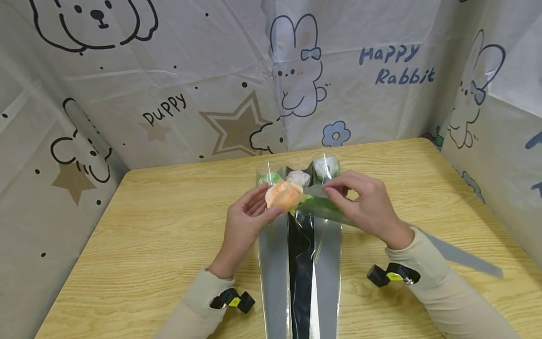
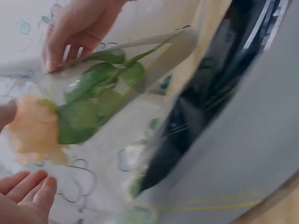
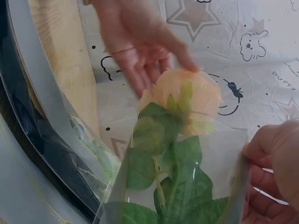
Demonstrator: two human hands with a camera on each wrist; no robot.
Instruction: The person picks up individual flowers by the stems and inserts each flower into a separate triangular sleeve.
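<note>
A peach artificial rose (image 1: 282,195) with green leaves (image 2: 105,88) sits partly inside a clear flower sleeve (image 3: 233,144), its bloom outside the mouth. At the sleeve's rim, the thumb and fingertips of my right hand (image 1: 363,203) pinch the clear film. My left hand (image 1: 247,220) is at the bloom, thumb touching the petals and the other fingers extended behind, loosely spread. In the left wrist view, those fingers (image 2: 35,191) show apart from the petals. The sleeve lies slantwise, its grey tail (image 1: 466,256) reaching past my right forearm.
Beneath the hands, several wrapped flowers lie side by side on the wooden table (image 1: 169,235): a green bloom (image 1: 270,178), a pale pink bloom (image 1: 298,177) in a black sleeve (image 1: 301,273), and a white bloom (image 1: 326,167). A printed cloth (image 1: 211,70) hangs behind and at both sides.
</note>
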